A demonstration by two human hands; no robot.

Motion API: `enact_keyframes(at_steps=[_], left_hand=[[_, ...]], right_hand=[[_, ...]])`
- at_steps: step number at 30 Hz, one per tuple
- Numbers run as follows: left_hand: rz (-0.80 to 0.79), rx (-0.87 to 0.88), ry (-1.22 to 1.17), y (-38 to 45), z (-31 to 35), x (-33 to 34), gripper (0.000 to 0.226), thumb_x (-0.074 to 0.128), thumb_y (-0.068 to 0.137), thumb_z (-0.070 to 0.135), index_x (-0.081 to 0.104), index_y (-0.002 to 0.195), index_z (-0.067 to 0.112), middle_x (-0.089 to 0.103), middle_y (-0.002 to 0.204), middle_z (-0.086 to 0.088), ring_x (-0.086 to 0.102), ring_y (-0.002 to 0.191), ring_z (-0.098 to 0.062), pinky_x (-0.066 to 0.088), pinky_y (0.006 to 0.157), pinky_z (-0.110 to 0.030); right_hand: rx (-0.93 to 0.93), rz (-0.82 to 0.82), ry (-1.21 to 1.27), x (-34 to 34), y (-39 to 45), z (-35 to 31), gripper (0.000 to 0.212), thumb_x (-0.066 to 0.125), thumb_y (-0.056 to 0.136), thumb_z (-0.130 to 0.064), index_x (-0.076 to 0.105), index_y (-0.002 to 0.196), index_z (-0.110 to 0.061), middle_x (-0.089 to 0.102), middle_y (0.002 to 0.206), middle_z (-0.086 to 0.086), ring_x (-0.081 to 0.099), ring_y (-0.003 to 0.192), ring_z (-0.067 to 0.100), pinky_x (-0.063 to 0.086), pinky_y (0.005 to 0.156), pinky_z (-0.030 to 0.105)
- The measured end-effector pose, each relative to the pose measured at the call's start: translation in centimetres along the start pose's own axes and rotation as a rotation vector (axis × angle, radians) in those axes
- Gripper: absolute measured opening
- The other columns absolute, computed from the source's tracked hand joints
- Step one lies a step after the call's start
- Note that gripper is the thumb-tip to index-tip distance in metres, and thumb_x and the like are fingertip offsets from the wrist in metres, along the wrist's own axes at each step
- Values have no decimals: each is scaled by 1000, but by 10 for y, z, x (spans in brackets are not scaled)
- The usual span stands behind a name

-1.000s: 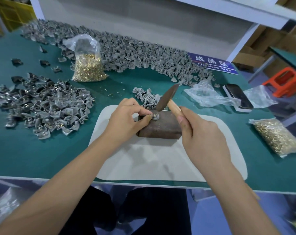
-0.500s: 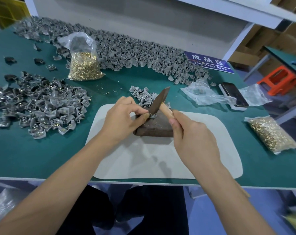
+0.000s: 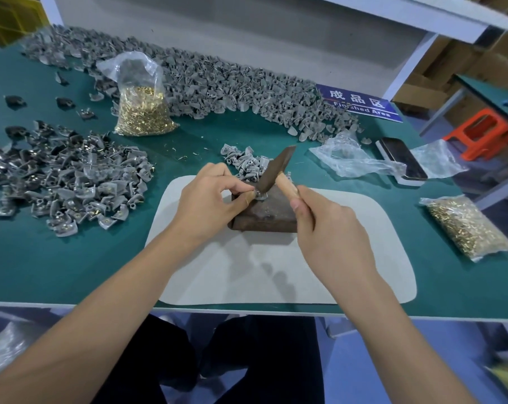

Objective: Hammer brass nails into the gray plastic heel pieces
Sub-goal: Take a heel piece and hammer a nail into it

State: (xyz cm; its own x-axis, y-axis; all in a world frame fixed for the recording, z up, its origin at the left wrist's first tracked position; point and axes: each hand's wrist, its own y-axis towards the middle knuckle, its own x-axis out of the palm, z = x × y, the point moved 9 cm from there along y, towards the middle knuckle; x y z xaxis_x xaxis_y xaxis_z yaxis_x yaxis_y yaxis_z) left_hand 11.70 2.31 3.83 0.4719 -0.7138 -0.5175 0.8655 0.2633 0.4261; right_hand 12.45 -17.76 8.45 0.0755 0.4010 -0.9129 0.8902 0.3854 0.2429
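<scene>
Hammering now: the right hand (image 3: 328, 228) has its grip closed round the wooden handle of the hammer (image 3: 276, 170), whose dark head is down on the piece.
Left hand: the left hand (image 3: 209, 204) pinches a gray heel piece (image 3: 260, 195) between thumb and fingertips, steadying it on the brown block (image 3: 264, 212).
Block: it sits on the pale mat (image 3: 247, 272) at the near edge of the green counter (image 3: 72, 258).
Nail: hidden under the hammer head, so I cannot tell how deep it sits.
Done, I reckon: the heap of nailed pieces (image 3: 66, 182) to the left shows brass heads glinting in many of them.
Left to do, I reckon: a small cluster of gray pieces (image 3: 244, 163) lies just behind the block, and a long bank of gray pieces (image 3: 217, 88) runs along the back. Whether that bank is finished stock I cannot tell, though a blue sign (image 3: 360, 104) beside it reads as a finished area.
Supplies: a bag of brass nails (image 3: 143, 112) stands at the back left, and a second bag of nails (image 3: 465, 225) lies flat on the right.
Judgement: mid-run, one piece among many, with plenty of nails in hand.
</scene>
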Motion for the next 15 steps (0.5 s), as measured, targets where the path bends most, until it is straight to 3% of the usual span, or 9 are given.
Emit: enact_keyframes(at_steps=[4, 7, 10, 15], left_hand=[[6, -1, -2, 0, -1, 2, 2, 81, 86, 31, 81, 87, 29, 55, 79, 9, 49, 86, -8, 37, 70, -26], [-6, -11, -18, 0, -3, 3, 4, 81, 87, 31, 78, 85, 34, 55, 79, 9, 50, 87, -10, 39, 72, -33], [-20, -18, -21, 0, -5, 4, 3, 80, 87, 32, 79, 87, 34, 54, 80, 9, 50, 89, -11, 41, 74, -35], [-8, -36, -28, 0, -7, 3, 2, 80, 87, 33, 80, 88, 33, 54, 80, 10, 51, 89, -9, 40, 74, -32]], right_hand=[[21, 124, 124, -10, -2, 0, 26, 40, 108, -39, 60, 123, -31, 62, 77, -1, 54, 72, 36, 40, 57, 40], [-12, 52, 70, -1, -6, -4, 27, 39, 108, -39, 59, 126, -32, 64, 77, 1, 55, 72, 36, 42, 58, 41], [-23, 62, 46, 0, -11, -2, 24, 40, 107, -40, 59, 119, -32, 54, 67, -5, 48, 63, 29, 37, 54, 39], [166, 183, 308, -3, 2, 40, 17, 51, 105, -27, 66, 114, -25, 66, 79, -8, 57, 70, 19, 43, 63, 38]])
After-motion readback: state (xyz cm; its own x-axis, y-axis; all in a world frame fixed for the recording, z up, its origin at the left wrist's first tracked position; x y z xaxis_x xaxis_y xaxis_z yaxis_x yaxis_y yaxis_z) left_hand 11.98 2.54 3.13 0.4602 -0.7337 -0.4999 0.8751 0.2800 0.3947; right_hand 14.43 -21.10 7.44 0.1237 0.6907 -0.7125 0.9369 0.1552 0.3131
